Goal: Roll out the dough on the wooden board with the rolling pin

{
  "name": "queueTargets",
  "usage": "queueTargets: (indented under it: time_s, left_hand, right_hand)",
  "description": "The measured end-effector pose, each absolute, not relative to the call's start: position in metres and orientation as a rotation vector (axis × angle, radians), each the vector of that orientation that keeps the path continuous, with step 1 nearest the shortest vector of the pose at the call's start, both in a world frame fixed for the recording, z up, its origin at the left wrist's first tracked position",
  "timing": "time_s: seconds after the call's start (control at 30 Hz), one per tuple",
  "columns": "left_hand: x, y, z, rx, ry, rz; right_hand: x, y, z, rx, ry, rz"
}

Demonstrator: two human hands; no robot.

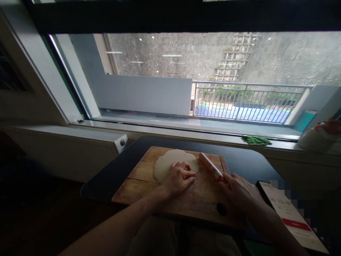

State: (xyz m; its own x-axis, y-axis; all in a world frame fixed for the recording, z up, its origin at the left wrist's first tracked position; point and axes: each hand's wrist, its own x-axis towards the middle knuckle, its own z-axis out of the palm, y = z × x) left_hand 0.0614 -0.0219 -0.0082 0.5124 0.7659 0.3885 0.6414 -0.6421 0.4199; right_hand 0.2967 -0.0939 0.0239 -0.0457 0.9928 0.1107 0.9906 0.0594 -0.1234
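1. Daylight comes in through the wide glass window [186,78]; the outdoor wall and railing look bright and slightly washed out.
2. The room is dim, and its left and lower parts sink into near-black shadow.
3. The rectangular wooden cutting board [149,177] catches soft, even light, without glare.
4. Straight lines bow towards the edges.
5. A pixelated patch blurs the right side.

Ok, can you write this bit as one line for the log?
left hand: flat on dough | right hand: holds rolling pin | dough: flattened on cutting board | board: on black table
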Motion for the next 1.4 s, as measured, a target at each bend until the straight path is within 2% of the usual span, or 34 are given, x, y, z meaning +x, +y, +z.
queueTargets:
  time_s: [0.1,0.2,0.3,0.4,0.73,1.4]
  left_hand:
    - [0.061,-0.025,-0.006,2.513,1.197,0.856]
    - [0.051,-0.031,-0.002,2.456,1.190,0.888]
    - [0.041,-0.036,0.000,2.443,1.198,0.896]
    - [0.040,-0.039,0.000,2.477,1.204,0.880]
    - [0.042,-0.039,-0.003,2.488,1.171,0.836]
    - [0.027,-0.027,-0.006,2.321,1.011,0.847]
  right_hand:
    - [0.290,-0.084,0.024,-1.917,-2.144,-0.060]
    - [0.278,-0.068,0.021,-1.600,-2.182,-0.103]
    - [0.262,-0.051,0.016,-1.305,-2.310,-0.048]
    - [0.250,-0.040,0.014,-1.192,-2.404,-0.002]
    - [0.241,-0.038,0.010,-1.016,-2.414,0.040]
    - [0.228,-0.044,-0.007,-1.164,-2.235,0.154]
